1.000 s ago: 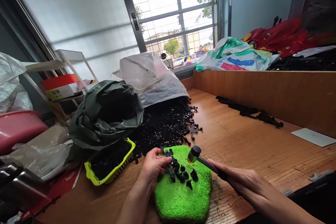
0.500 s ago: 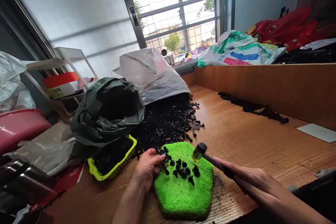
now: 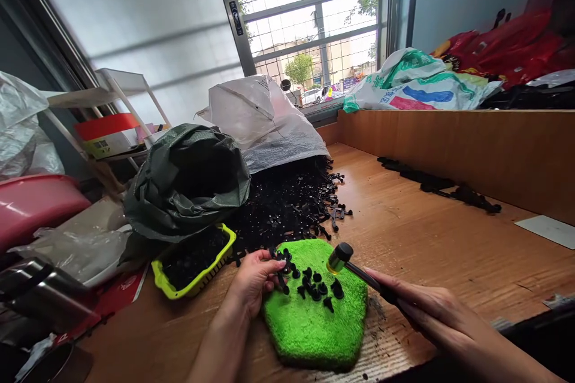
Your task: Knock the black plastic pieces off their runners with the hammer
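Note:
A fuzzy green pad (image 3: 309, 326) lies on the wooden table (image 3: 431, 245) in front of me. Several small black plastic parts (image 3: 318, 288) sit on its far half. My left hand (image 3: 254, 280) rests at the pad's left edge, fingers pinched on a black plastic piece (image 3: 282, 266). My right hand (image 3: 431, 308) grips the handle of a small hammer (image 3: 340, 257). Its black and yellow head hovers just above the pad's right side.
A big heap of black plastic parts (image 3: 287, 203) spills from a white sack (image 3: 265, 122). A dark green bag (image 3: 188, 179) and a yellow-green tray (image 3: 193, 260) stand left. A wooden wall (image 3: 471, 149) borders the right, with more black parts (image 3: 440, 185) along it.
My left hand has drawn the black piece slightly left and down toward the pad's edge. The hammer head has lifted a little and shifted right. The camera view has drifted.

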Demonstrator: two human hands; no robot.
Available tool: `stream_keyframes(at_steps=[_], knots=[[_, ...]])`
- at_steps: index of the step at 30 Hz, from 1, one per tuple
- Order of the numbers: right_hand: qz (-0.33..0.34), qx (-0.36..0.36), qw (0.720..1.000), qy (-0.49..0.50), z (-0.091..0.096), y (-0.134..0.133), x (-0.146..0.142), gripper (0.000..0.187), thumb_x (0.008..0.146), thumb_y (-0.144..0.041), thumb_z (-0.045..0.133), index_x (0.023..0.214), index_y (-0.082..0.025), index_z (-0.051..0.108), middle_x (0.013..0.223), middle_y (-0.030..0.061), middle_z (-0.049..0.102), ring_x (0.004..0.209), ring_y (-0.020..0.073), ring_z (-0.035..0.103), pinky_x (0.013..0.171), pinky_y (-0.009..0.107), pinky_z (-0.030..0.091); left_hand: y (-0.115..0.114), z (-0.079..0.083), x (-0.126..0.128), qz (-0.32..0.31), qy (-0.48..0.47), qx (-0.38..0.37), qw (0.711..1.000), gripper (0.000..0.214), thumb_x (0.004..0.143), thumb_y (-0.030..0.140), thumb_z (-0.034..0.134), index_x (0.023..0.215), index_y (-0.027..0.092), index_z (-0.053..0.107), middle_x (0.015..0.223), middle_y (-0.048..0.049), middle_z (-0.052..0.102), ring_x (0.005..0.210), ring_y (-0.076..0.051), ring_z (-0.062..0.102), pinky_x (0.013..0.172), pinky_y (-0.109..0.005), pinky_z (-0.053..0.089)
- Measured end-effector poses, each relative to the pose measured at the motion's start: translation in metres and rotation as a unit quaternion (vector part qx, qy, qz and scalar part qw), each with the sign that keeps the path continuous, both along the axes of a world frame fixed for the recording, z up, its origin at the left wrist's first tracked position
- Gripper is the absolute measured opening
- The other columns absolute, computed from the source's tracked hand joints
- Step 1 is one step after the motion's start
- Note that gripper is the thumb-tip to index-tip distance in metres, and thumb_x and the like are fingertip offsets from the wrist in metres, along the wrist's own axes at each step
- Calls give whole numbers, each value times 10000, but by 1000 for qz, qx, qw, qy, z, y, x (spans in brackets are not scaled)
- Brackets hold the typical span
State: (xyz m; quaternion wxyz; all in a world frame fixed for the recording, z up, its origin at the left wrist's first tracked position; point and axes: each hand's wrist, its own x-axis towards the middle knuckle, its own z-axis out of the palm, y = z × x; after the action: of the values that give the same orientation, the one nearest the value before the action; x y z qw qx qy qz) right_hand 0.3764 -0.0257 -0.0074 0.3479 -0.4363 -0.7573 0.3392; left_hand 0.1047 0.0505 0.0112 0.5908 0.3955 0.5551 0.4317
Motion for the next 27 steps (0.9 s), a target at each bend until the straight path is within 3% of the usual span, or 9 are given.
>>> stream_keyframes(at_steps=[5, 11, 17, 27], knots=[[26, 84, 996, -14, 13, 8, -10, 385, 933, -323, 366, 1304, -269, 454, 1274, 1, 493, 1134, 265, 473, 942, 397, 415, 1, -1, 1, -2, 8, 3, 1000, 213, 547, 120, 707, 646, 118, 518, 520, 0, 579, 324, -39, 463, 305, -122, 218], [62, 127, 990, -28, 22, 25, -29, 435, 932, -218, 330, 1359, -297, 356, 1333, -12, 435, 1163, 229, 447, 978, 405, 366, 0, 1, 4, 1, 13, 5, 1000, 223, 541, 140, 729, 620, 118, 521, 512, 1, 587, 312, -29, 447, 310, -118, 231], [74, 133, 988, -3, 25, 30, -38, 405, 938, -236, 358, 1331, -326, 394, 1291, -46, 483, 1115, 189, 496, 938, 313, 407, 0, 1, 3, 1, 4, -3, 1000, 184, 564, 119, 718, 632, 101, 548, 510, 7, 578, 318, -22, 437, 320, -114, 266], [74, 103, 992, 5, 22, 30, -37, 372, 953, -263, 365, 1317, -307, 421, 1284, -32, 491, 1132, 215, 481, 938, 336, 414, -1, -2, 2, 8, -6, 1, 1000, 154, 615, 99, 695, 686, 98, 558, 566, -11, 612, 338, -21, 450, 325, -108, 294]])
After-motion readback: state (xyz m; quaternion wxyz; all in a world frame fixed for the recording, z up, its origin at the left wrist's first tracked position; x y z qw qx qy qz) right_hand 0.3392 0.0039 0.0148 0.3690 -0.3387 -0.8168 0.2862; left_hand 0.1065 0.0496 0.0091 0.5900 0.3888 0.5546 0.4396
